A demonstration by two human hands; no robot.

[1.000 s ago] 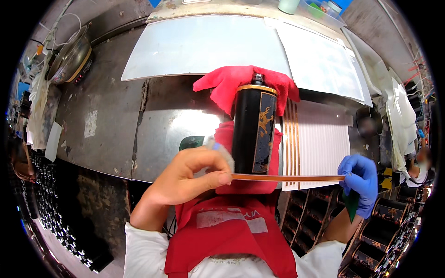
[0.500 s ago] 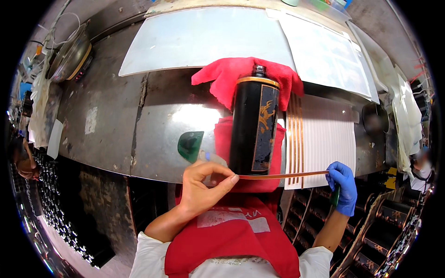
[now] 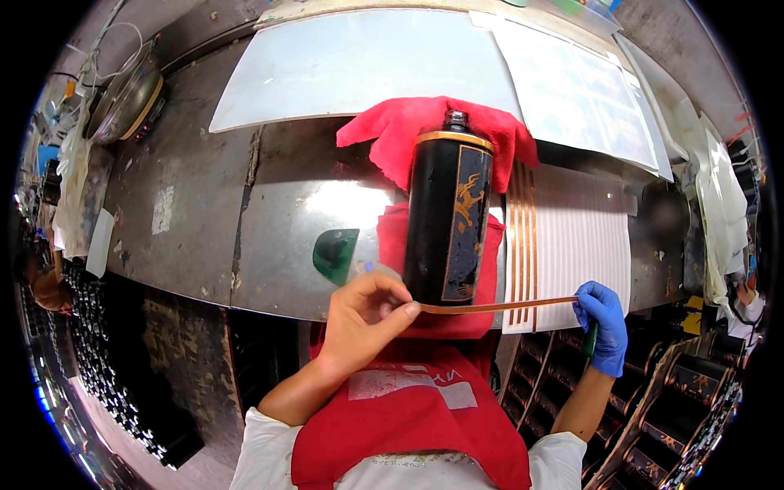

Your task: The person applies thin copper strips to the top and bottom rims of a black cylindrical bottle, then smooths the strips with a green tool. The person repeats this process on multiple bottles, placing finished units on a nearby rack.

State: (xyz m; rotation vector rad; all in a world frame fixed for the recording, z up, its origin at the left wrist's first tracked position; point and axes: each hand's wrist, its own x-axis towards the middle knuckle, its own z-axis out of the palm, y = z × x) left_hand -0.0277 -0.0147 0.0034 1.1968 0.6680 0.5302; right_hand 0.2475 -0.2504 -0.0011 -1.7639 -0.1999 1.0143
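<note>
A black bottle (image 3: 429, 220) with a gold band and a gold-figured panel lies on a red cloth (image 3: 392, 237), its neck pointing away from me. A thin copper-coloured strip (image 3: 514, 305) stretches across just in front of the bottle's base, bowing slightly. Bare, my left hand (image 3: 359, 318) pinches the strip's left end between thumb and fingertips. In a blue glove, my right hand (image 3: 604, 327) pinches the other end. A green piece (image 3: 590, 339), partly hidden, is also held in that palm. Left of the bottle lies a green scraper (image 3: 335, 255).
Right of the bottle, a white striped sheet (image 3: 580, 245) carries several copper-coloured strips (image 3: 523, 245). A bunched red towel (image 3: 380, 135) sits behind the bottle's neck. Pale panels (image 3: 367, 65) cover the far table. A metal pan (image 3: 122, 98) stands far left; black bottles (image 3: 694, 380) fill racks lower right.
Both hands have lifted the strip slightly away from me, toward the bottle's base. It bows a little more now. The bottle stays in place.
</note>
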